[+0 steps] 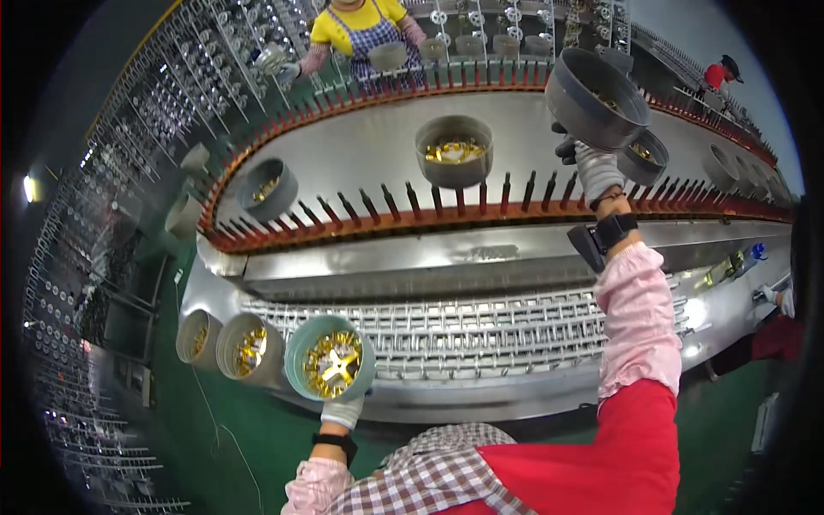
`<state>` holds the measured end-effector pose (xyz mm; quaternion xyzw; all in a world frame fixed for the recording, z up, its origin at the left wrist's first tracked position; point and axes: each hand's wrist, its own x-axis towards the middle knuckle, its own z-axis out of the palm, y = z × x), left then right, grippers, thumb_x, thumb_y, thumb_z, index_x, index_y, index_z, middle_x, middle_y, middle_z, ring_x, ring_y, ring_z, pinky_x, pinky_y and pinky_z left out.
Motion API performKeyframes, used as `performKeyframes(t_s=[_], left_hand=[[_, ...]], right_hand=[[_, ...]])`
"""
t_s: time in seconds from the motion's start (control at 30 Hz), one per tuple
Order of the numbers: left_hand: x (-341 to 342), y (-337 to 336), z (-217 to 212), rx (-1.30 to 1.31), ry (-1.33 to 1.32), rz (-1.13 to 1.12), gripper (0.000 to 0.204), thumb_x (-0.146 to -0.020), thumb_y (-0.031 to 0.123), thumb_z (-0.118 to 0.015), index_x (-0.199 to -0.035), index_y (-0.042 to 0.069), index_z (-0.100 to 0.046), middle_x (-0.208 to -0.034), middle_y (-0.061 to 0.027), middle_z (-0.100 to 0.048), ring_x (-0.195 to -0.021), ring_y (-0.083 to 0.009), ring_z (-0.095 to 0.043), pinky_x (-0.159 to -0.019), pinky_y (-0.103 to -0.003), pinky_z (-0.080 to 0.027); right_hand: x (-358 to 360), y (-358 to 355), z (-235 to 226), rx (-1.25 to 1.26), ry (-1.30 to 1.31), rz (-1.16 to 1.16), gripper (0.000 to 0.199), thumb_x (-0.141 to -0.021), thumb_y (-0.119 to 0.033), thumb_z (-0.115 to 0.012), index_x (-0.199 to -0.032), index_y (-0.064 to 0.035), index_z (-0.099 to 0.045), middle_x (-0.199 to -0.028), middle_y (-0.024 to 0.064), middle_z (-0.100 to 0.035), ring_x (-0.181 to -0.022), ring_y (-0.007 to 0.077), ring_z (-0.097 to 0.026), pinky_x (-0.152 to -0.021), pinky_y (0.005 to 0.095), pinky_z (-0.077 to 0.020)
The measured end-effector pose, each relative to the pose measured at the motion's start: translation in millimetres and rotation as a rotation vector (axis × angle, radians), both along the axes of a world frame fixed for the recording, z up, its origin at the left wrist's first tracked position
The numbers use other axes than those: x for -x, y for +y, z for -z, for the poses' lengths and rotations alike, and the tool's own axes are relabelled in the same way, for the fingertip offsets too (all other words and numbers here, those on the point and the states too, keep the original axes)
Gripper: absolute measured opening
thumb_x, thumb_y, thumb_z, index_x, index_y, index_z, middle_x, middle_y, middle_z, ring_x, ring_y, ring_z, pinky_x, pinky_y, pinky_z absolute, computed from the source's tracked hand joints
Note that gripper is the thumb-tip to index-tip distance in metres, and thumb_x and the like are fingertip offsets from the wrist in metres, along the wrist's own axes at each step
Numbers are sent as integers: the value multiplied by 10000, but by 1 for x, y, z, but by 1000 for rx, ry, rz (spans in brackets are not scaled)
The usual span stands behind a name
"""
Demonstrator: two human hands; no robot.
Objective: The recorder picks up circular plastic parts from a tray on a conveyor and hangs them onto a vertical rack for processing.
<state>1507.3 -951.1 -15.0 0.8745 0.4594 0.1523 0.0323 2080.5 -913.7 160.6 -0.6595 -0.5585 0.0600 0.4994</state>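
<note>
Here's the grey tub (577,120), up high and tilted, right above the right hand (590,158), whose gloved, dark-tipped fingers (565,153) curl against its lower left side, gripping it. That arm's at full stretch, forward over the worktop (360,159). Down low, the green tub (367,369), gold parts (335,365) inside, sits just above the left hand (345,410), wrist below the rim; those fingers are tucked behind it, so how far they close, can't tell! Two more tubs (225,350) line up left.
</note>
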Motion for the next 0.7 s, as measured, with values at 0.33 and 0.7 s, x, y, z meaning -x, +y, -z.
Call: performKeyframes(t_s=[0.33,0.7], left_hand=[[-14,-10,20,175,50,2,267,-837,158,-386,-1049,74,-525,-1066,-95,-552,-1009,-252,-492,-873,-348,-391],[-16,-5,17,148,110,32,279,-829,180,-367,-1017,75,-546,-1069,-112,-558,-1011,-256,-503,-879,-359,-387]], right_hand=[[219,-158,130,32,-278,66,338,-793,-169,-510,-1116,-72,-490,-1049,111,-540,-1000,251,-503,-854,380,-407],[313,-153,194,184,27,-106,422,-844,-328,-392,-1226,-149,-401,-1252,71,-411,-1129,246,-390,-976,434,-252]])
